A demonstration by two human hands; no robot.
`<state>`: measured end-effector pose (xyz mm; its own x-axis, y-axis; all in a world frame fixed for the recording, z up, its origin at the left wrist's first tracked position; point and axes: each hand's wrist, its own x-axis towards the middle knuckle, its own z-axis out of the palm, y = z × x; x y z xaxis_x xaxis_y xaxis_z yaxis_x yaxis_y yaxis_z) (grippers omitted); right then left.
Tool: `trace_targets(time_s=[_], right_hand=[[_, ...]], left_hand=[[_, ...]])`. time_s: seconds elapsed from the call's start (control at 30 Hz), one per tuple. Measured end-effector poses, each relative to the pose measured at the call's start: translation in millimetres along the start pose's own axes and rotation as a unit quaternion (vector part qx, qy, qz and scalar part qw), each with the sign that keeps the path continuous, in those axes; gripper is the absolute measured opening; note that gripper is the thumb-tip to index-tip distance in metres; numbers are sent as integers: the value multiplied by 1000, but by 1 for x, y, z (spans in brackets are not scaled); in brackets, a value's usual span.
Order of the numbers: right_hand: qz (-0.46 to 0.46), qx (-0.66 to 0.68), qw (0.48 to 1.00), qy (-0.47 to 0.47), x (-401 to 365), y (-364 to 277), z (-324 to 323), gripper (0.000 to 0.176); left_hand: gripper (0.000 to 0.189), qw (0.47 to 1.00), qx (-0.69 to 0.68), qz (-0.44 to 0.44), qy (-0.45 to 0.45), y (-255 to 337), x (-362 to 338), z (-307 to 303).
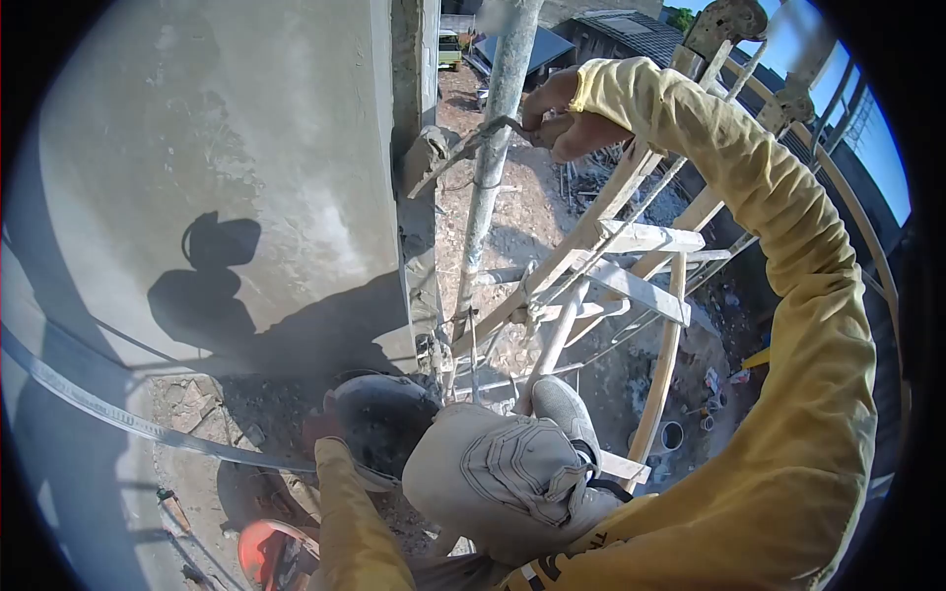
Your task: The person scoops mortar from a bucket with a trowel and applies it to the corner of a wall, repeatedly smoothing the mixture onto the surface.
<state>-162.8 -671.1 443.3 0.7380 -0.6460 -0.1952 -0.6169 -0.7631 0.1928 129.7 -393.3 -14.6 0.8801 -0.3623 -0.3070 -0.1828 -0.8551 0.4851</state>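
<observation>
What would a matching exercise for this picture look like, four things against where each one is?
Things:
1. trowel
2. pan
3. pole
4. shadow

Places:
A. on the wall
B. in the right hand
C. upright beside the wall's corner
D. in the left hand

Pairs: 1-B, 2-D, 3-C, 4-A

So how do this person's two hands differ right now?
The right hand is raised high by the corner of the wall, while the left hand sits low beside the knee. The right hand grips a slim trowel that reaches the wall's edge; the left hand holds a round pan, dark inside. The right hand shows plainly; the left hand is mostly hidden. Both come out of yellow sleeves.
</observation>
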Motion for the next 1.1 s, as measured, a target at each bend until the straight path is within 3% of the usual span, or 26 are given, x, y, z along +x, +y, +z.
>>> trace_targets(time_s=[0.03,0.1,0.17,0.23,0.27,1.1], right_hand=[[-11,27,1000,2,18,14,2,46],[70,48,995,-55,15,-14,-23,43],[24,1,1000,-9,34,-12,-29,40],[116,121,978,-125,41,-32,-62,41],[-37,-12,997,67,-12,-54,-47,39],[72,105,987,94,-37,-2,-31,39]], left_hand=[[85,1000,11,-9,-9,3,-2,-2],[85,999,23,-18,-15,3,-3,-4],[84,1000,5,2,-12,2,-3,-1],[83,1000,17,-7,-23,10,-9,-6],[82,999,32,-18,-34,13,-11,-9],[78,1000,10,4,-25,4,-3,1]])
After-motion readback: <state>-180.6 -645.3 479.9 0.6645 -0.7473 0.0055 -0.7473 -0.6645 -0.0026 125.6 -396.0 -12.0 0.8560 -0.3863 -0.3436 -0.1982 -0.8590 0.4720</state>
